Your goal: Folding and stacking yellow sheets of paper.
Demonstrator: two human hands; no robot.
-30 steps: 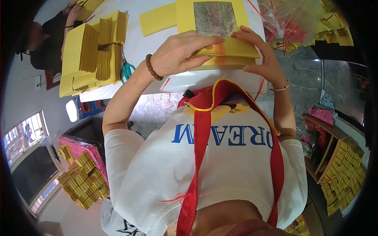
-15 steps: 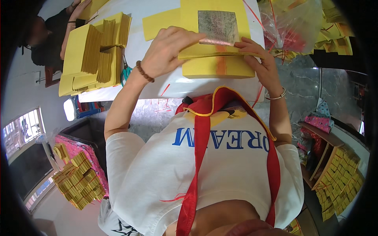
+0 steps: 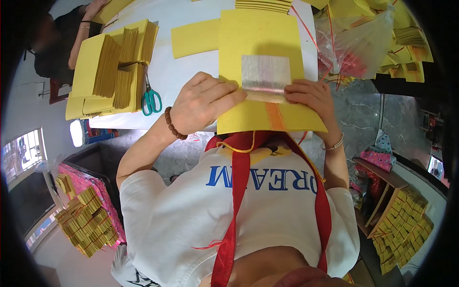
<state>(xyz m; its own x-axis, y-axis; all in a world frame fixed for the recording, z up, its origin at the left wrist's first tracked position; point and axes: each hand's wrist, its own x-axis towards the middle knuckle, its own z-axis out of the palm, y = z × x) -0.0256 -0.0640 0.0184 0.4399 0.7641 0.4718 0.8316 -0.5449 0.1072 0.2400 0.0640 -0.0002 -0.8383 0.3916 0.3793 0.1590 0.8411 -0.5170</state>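
Across our white worktop (image 3: 165,79), stacked yellow papers (image 3: 95,64) at the left edge look done; the yellow sheet (image 3: 256,112) at the near edge lies open, seemingly unfinished. Our left hand (image 3: 205,100) and right hand (image 3: 311,99) curl fingers over it; thumbs hidden, we cannot tell their grip.

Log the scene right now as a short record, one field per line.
Left hand: fingertips near the lower left corner of the silver patch
Right hand: fingertips at the patch's lower right corner
Under both hands: yellow paper, orange stripe on its near part
Left of it: smaller yellow sheet, teal-handled scissors, yellow paper stacks
Right of it: clear plastic bag
Nearby: another person's arm, far left
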